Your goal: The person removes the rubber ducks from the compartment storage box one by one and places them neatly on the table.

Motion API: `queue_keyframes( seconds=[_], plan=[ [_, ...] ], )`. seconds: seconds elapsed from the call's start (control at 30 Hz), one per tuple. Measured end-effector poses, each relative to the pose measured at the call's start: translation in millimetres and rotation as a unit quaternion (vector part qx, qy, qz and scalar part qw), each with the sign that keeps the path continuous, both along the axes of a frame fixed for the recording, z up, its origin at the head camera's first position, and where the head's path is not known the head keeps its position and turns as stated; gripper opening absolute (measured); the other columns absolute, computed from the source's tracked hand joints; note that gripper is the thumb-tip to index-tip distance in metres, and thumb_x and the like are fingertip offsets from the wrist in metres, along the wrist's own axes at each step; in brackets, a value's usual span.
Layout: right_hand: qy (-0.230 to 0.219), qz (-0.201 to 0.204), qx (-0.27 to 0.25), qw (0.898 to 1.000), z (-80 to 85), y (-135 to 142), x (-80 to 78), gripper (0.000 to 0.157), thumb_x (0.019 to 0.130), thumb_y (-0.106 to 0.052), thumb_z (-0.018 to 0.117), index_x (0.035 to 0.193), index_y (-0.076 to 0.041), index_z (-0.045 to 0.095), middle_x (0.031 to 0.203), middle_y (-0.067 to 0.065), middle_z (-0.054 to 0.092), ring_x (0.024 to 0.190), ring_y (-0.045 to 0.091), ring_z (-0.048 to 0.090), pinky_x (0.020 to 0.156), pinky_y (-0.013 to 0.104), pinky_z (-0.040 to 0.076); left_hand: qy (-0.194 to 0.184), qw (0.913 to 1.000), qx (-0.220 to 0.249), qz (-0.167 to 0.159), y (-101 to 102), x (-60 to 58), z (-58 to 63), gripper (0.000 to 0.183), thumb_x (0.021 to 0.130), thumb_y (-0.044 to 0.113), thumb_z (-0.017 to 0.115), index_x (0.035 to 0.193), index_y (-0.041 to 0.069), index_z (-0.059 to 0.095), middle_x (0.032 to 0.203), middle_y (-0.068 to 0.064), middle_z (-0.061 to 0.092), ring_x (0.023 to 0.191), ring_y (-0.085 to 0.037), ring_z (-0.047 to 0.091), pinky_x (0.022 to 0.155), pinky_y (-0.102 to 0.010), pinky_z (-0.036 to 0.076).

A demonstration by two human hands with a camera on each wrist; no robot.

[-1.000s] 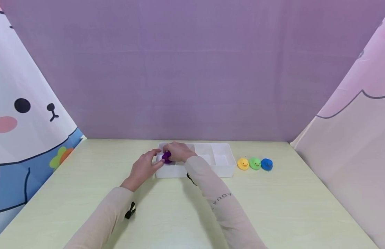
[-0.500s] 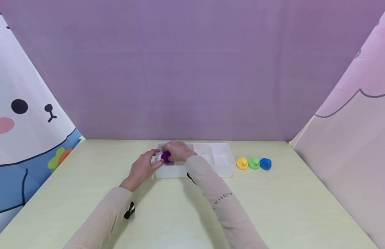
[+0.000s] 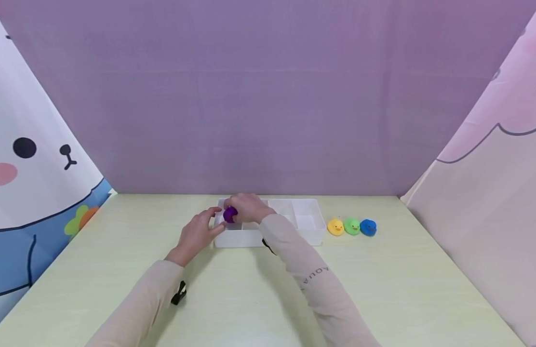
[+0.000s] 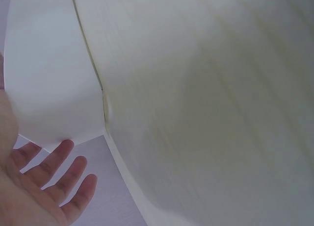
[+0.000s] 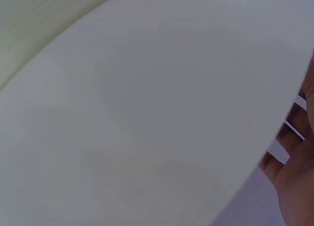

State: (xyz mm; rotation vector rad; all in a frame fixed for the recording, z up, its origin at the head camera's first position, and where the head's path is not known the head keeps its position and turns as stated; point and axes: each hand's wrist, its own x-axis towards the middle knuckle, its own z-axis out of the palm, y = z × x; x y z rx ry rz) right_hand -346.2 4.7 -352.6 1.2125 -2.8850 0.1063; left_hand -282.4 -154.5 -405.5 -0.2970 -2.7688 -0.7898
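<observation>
A white divided box [image 3: 268, 238] lies across the far middle of the table. Over its leftmost compartment, my right hand [image 3: 249, 208] pinches a purple rubber duck [image 3: 230, 215], whose far side is partly covered by the fingers. My left hand [image 3: 197, 235] is at the box's left end, thumb and fingers spread on either side of the corner and close to the duck. In the left wrist view, the fingers of the left hand [image 4: 54, 182] lie beside the box's wall [image 4: 54, 64]. The right wrist view has the right hand [image 5: 294, 172] at its edge, behind the box's front wall [image 5: 157, 108]; the duck is hidden there.
To the right of the box, a yellow duck [image 3: 335, 227], a green duck [image 3: 352, 226] and a blue duck [image 3: 368, 227] stand in a row on the pale table [image 3: 250, 299]. A purple curtain [image 3: 268, 96] hangs behind, with printed cloths at both sides.
The purple duck has risen slightly in my right hand, and more of it shows. My left hand has hardly moved. The whole head view has shifted a little.
</observation>
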Motion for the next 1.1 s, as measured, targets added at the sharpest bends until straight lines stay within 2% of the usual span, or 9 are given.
queue_keyframes(
  seconds=[0.2,0.4,0.67,1.1],
  plan=[
    [0.016,0.024,-0.006,1.000,9.7,0.9,3.9,0.016,0.079,-0.024,0.070,0.094,-0.019,0.066,0.085,-0.009,0.064,0.078,0.008,0.053,0.067,0.021,0.044,-0.007,1.0000,-0.001,-0.001,-1.1,0.0,1.5,0.053,0.085,0.038,0.058,0.129,0.011,0.049,0.121,-0.015,0.059,0.104,-0.036,0.057,0.072,-0.048,0.049],
    [0.035,0.045,-0.005,0.998,18.9,2.8,7.7,0.015,0.080,-0.018,0.068,0.095,-0.018,0.067,0.085,-0.008,0.065,0.076,0.009,0.054,0.065,0.022,0.045,-0.012,0.9999,0.003,-0.004,-1.1,0.8,3.1,0.052,0.085,0.038,0.057,0.129,0.010,0.048,0.122,-0.015,0.058,0.104,-0.034,0.057,0.072,-0.047,0.050],
    [0.058,0.036,0.009,0.998,28.5,7.5,11.2,0.022,0.079,-0.017,0.068,0.101,-0.021,0.066,0.096,-0.008,0.066,0.087,0.010,0.056,0.074,0.028,0.049,-0.016,0.9999,-0.001,-0.004,-1.2,0.0,2.7,0.052,0.085,0.038,0.057,0.129,0.011,0.048,0.121,-0.013,0.059,0.101,-0.032,0.058,0.067,-0.042,0.049],
    [0.066,0.032,0.000,0.997,37.2,31.5,17.0,0.023,0.079,-0.017,0.067,0.102,-0.021,0.066,0.099,-0.007,0.067,0.091,0.011,0.057,0.078,0.029,0.049,-0.019,0.9998,-0.006,-0.004,1.0,1.5,2.5,0.052,0.086,0.038,0.057,0.129,0.010,0.048,0.120,-0.017,0.059,0.102,-0.035,0.057,0.074,-0.048,0.050]
  ],
)
